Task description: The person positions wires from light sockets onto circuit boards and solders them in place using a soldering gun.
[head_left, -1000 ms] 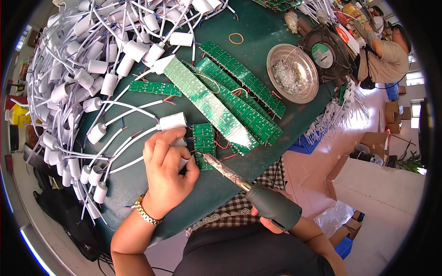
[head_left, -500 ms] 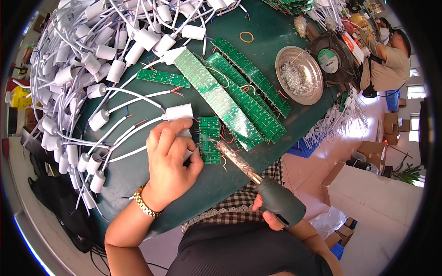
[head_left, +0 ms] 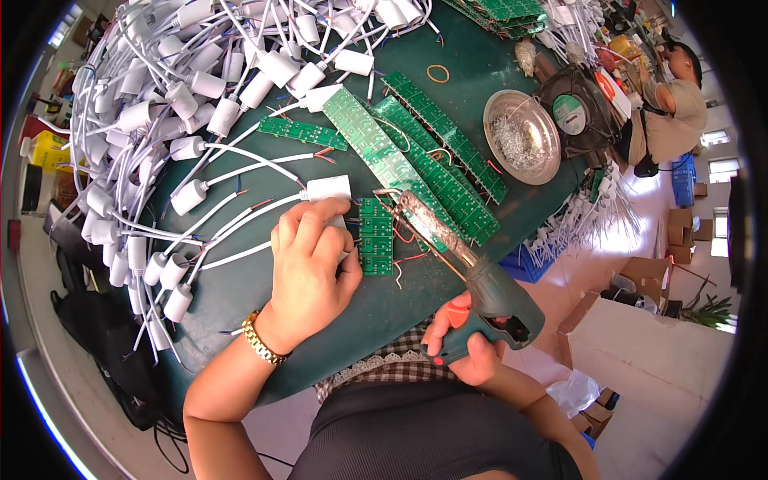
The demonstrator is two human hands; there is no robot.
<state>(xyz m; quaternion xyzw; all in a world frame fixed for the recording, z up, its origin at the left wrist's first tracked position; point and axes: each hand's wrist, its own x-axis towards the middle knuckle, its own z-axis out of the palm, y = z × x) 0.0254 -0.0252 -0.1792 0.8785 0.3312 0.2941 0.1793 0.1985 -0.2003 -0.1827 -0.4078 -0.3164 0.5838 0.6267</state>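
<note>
Right hand (head_left: 472, 354): we find it closed round the handle of a grey-green soldering gun (head_left: 502, 300) with a red trigger (head_left: 458, 310). The shaft slants up and left from this grip, its end near the top right corner of the small circuit board; whether the two touch, we cannot tell.

Left hand (head_left: 312, 260): gold link band (head_left: 260, 340) at the wrist, fingers curled over a white cylinder, mostly hidden; whether they pinch it or only rest on it, we cannot tell.

Small green circuit board (head_left: 376, 240): flat on the dark green tabletop (head_left: 240, 300), just right of the left fingertips.

White lamp holder (head_left: 328, 188): one, lying just beyond the left fingers, its cable running off left.

Long green circuit panels (head_left: 384, 152): several, overlapping, beyond the small board.

Narrow circuit strip (head_left: 304, 132): one, beyond the left hand.

White lamp holders with cables (head_left: 184, 100): a large heap, left of and beyond the left hand.

Metal bowl (head_left: 532, 170): one, holding wire clippings, well beyond the right hand.

Black fan (head_left: 576, 112): one, just right of the bowl.

Farthest right, we note a seated co-worker (head_left: 676, 112).
</note>
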